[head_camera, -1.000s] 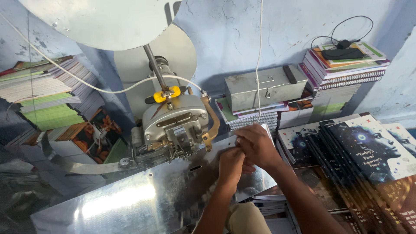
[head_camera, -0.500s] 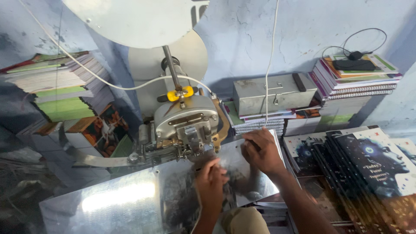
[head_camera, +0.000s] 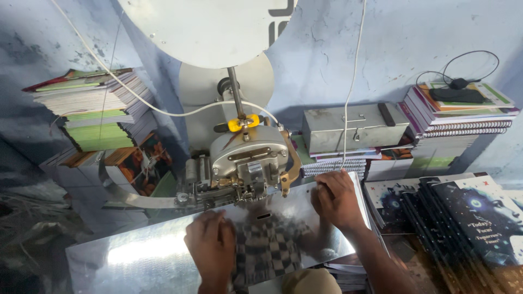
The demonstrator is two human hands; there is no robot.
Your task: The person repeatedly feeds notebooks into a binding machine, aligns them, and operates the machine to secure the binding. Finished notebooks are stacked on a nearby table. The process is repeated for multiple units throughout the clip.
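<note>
Shiny steel tabletop [head_camera: 136,253] sat right under the stitching head [head_camera: 248,163] at 12 o'clock; left hand [head_camera: 211,247] and right hand [head_camera: 336,197] lay flat, holding nothing. Fingers might've drifted underneath.

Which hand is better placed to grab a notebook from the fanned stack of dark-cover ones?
Right. The right hand rests beside the dark notebooks; the left hand lies farther off on the shiny plate.

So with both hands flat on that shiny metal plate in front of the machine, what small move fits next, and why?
Probably reach the right hand across to the stack of dark-covered notebooks beside it. Both it and the left hand rest empty on the shiny metal plate, and nothing lies on the plate under the machine head, so the machine looks unloaded.
</note>
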